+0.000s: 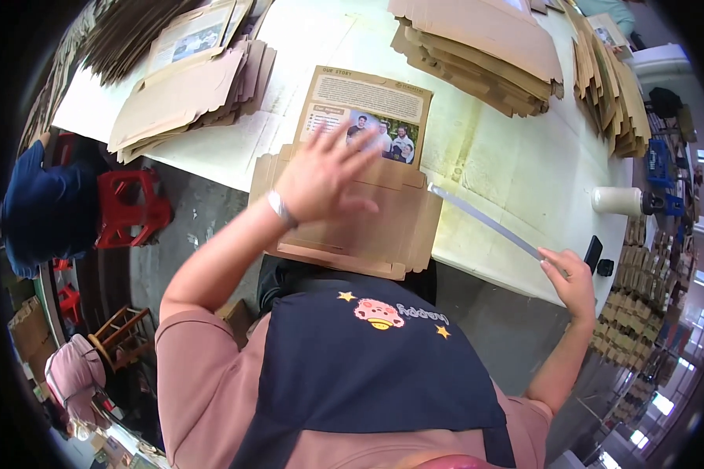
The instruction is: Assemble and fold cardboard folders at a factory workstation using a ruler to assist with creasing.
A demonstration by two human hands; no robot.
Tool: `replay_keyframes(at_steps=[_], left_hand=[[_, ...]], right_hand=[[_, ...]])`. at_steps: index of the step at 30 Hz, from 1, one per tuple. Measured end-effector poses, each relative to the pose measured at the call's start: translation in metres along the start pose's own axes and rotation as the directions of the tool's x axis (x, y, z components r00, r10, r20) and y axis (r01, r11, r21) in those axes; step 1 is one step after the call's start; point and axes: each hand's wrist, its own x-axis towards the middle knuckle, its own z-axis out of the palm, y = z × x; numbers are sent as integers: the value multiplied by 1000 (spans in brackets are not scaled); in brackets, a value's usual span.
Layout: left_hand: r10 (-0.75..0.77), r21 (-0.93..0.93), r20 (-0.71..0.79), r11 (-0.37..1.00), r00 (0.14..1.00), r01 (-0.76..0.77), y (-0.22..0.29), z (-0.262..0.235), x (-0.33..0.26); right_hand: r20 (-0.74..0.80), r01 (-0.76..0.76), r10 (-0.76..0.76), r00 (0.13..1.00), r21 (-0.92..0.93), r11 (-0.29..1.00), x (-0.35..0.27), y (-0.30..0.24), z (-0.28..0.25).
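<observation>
A flat brown cardboard box blank (352, 227) lies at the table's near edge and overhangs it. Its far panel carries a printed sheet (368, 98) of text and a photo of people. Over the middle of the blank hovers my left hand (325, 176), fingers spread and blurred by motion, holding nothing; whether it touches the cardboard I cannot tell. To the right, my right hand (569, 277) pinches the near end of a long, narrow, pale grey strip (485, 221). The strip slants toward the blank, its far end beside the blank's right edge.
Cardboard blanks are stacked at the far left (176, 98), far middle (477, 55) and far right (610, 94) of the white table (493, 164). A white cylindrical container (616, 201) and a black phone-like object (593, 254) are at right. A red stool (133, 209) stands left.
</observation>
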Motion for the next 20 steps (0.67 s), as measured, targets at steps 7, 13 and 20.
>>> replay_keyframes(at_steps=[7,13,20], left_hand=[[53,48,70,997,996,-56,-56,39,26],[110,-1,48,994,993,-110,-63,34,22],[120,-40,25,992,992,-119,-60,36,25]], right_hand=[[-141,120,-123,982,-29,992,8,-16,39],[46,-16,16,999,13,1000,21,11,25],[58,102,-101,993,-11,995,70,28,51]])
